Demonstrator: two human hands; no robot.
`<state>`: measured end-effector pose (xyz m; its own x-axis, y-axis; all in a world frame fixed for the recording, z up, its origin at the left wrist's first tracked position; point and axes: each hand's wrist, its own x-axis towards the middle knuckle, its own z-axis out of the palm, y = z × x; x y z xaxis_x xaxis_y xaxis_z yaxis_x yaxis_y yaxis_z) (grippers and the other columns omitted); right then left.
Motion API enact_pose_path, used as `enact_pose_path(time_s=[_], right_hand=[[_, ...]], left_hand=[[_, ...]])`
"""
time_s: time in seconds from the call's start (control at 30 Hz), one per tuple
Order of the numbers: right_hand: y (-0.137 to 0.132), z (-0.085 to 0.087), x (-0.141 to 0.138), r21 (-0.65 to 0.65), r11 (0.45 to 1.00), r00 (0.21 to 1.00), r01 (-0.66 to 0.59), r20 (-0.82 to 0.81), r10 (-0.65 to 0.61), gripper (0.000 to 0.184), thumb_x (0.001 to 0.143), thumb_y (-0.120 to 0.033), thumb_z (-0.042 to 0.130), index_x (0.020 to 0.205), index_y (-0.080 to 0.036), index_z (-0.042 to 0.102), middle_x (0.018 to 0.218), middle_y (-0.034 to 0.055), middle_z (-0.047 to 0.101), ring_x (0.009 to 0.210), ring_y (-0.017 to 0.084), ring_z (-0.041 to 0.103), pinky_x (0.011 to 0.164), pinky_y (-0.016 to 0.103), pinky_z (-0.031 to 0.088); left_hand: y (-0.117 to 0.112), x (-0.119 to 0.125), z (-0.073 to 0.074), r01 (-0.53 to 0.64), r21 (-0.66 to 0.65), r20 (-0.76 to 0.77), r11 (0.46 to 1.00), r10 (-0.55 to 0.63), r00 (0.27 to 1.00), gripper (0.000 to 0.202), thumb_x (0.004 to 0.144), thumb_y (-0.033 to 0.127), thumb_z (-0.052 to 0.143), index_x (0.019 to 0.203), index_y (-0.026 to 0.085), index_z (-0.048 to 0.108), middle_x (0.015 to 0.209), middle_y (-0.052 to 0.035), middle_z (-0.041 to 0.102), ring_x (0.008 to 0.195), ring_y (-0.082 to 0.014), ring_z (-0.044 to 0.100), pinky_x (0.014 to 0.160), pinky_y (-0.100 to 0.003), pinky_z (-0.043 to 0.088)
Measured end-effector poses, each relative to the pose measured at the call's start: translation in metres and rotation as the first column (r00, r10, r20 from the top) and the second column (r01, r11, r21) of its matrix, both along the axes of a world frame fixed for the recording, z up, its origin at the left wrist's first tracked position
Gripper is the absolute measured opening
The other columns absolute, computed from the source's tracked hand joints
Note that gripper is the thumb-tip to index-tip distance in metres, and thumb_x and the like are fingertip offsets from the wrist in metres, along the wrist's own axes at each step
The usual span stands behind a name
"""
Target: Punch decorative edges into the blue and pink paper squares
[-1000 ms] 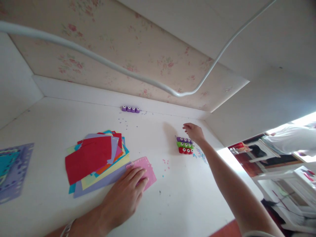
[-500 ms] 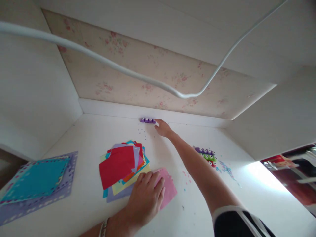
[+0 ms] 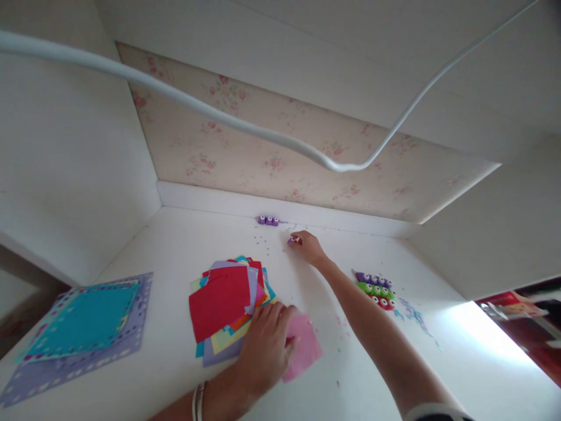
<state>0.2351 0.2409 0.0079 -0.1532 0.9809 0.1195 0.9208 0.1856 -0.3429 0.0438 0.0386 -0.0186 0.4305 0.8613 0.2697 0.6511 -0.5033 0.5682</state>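
Observation:
My right hand [image 3: 310, 248] is closed on a small purple craft punch [image 3: 291, 240], held just over the white table. Behind it, three matching purple punches [image 3: 269, 220] stand in a row against the back ledge. My left hand [image 3: 267, 345] grips the left side of a pink sheet of paper [image 3: 305, 348] between thumb and fingers. Under and beside that hand lies a loose pile of coloured paper, with a red sheet [image 3: 221, 298] on top. Part of the pink sheet is hidden by my fingers.
Rows of purple, green and red punches [image 3: 376, 290] stand on the right. Blue sheets [image 3: 87, 321] with punched edges lie at the left. Tiny paper bits [image 3: 262, 240] dot the table. A white cable [image 3: 263, 137] hangs across the view.
My right hand has taken the end punch from the back row and drawn it towards me and to the right. My left hand stays on the pink paper; the view has shifted slightly.

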Motion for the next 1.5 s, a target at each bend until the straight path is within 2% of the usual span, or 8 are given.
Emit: enact_pose_path(time_s=[0.07, 0.2, 0.3, 0.4, 0.53, 0.73, 1.0, 1.5], right_hand=[[-0.024, -0.002, 0.012, 0.005, 1.000, 1.000, -0.009, -0.018, 0.009, 0.023, 0.086, -0.023, 0.058, 0.106, -0.018, 0.070, 0.108, 0.0078, 0.068, 0.094, 0.017, 0.065, 0.088, 0.028, 0.048], [-0.079, -0.008, 0.034, 0.008, 0.999, 0.985, -0.046, -0.167, 0.047, 0.026, 0.086, -0.023, 0.056, 0.109, -0.023, 0.069, 0.114, 0.0051, 0.069, 0.098, 0.018, 0.065, 0.087, 0.030, 0.050], [-0.123, -0.012, 0.042, -0.022, 0.999, 0.945, 0.027, -0.326, -0.033, 0.026, 0.086, -0.030, 0.056, 0.108, -0.025, 0.069, 0.110, 0.0049, 0.071, 0.092, 0.021, 0.067, 0.082, 0.034, 0.053], [-0.162, -0.015, 0.044, -0.099, 0.991, 0.837, 0.090, -0.532, -0.129, 0.031, 0.085, -0.036, 0.059, 0.111, -0.023, 0.067, 0.106, 0.0074, 0.071, 0.085, 0.021, 0.068, 0.076, 0.035, 0.056], [-0.195, -0.024, 0.043, -0.088, 0.991, 0.696, 0.102, -0.705, -0.134, 0.028, 0.082, -0.038, 0.064, 0.106, -0.023, 0.068, 0.111, 0.0087, 0.069, 0.095, 0.023, 0.067, 0.085, 0.037, 0.055], [-0.203, -0.029, 0.043, -0.011, 1.000, 0.595, 0.005, -0.803, -0.012, 0.023, 0.083, -0.033, 0.066, 0.104, -0.023, 0.069, 0.107, 0.0093, 0.068, 0.094, 0.022, 0.066, 0.081, 0.037, 0.055], [-0.203, -0.017, 0.038, 0.042, 0.998, 0.625, -0.042, -0.778, 0.059, 0.021, 0.080, -0.026, 0.071, 0.101, -0.024, 0.072, 0.104, 0.0091, 0.067, 0.093, 0.021, 0.065, 0.076, 0.033, 0.056], [-0.204, -0.023, 0.041, 0.015, 0.997, 0.617, -0.073, -0.785, 0.057, 0.024, 0.079, -0.024, 0.073, 0.102, -0.027, 0.073, 0.109, 0.0088, 0.065, 0.096, 0.021, 0.065, 0.075, 0.031, 0.057]], left_hand=[[0.000, -0.001, 0.003, -0.003, -0.033, 0.052, 0.999, 0.005, 0.999, 0.040, 0.081, 0.020, 0.066, 0.119, 0.025, 0.054, 0.112, -0.0038, 0.061, 0.108, -0.0258, 0.054, 0.099, -0.047, 0.039], [0.001, -0.001, 0.006, -0.005, -0.045, 0.121, 0.999, 0.010, 0.993, 0.024, 0.081, 0.011, 0.060, 0.103, 0.023, 0.059, 0.100, -0.0023, 0.066, 0.098, -0.0232, 0.059, 0.092, -0.045, 0.043], [0.003, -0.001, 0.005, -0.028, -0.024, 0.134, 0.999, 0.031, 0.991, 0.016, 0.085, 0.015, 0.058, 0.099, 0.021, 0.060, 0.097, -0.0040, 0.068, 0.094, -0.0232, 0.062, 0.088, -0.044, 0.046], [0.007, -0.001, 0.003, -0.041, -0.029, 0.143, 0.999, 0.045, 0.989, 0.019, 0.088, 0.021, 0.056, 0.107, 0.020, 0.060, 0.103, -0.0060, 0.070, 0.097, -0.0229, 0.064, 0.089, -0.042, 0.047], [0.010, -0.001, 0.004, -0.041, -0.090, 0.139, 0.995, 0.053, 0.989, 0.020, 0.091, 0.028, 0.054, 0.107, 0.020, 0.062, 0.101, -0.0045, 0.072, 0.095, -0.0217, 0.066, 0.090, -0.039, 0.047], [0.011, 0.002, 0.014, -0.061, -0.213, 0.125, 0.975, 0.089, 0.988, 0.021, 0.088, 0.032, 0.056, 0.105, 0.023, 0.066, 0.105, -0.0026, 0.072, 0.099, -0.0226, 0.065, 0.090, -0.035, 0.045], [0.012, 0.002, 0.018, -0.050, -0.288, 0.130, 0.956, 0.091, 0.987, 0.022, 0.089, 0.034, 0.054, 0.104, 0.023, 0.066, 0.104, -0.0021, 0.072, 0.098, -0.0229, 0.064, 0.089, -0.035, 0.043], [0.013, 0.002, 0.016, -0.059, -0.259, 0.112, 0.964, 0.091, 0.990, 0.021, 0.088, 0.032, 0.055, 0.103, 0.023, 0.066, 0.103, -0.0008, 0.073, 0.097, -0.0215, 0.065, 0.089, -0.034, 0.042]])
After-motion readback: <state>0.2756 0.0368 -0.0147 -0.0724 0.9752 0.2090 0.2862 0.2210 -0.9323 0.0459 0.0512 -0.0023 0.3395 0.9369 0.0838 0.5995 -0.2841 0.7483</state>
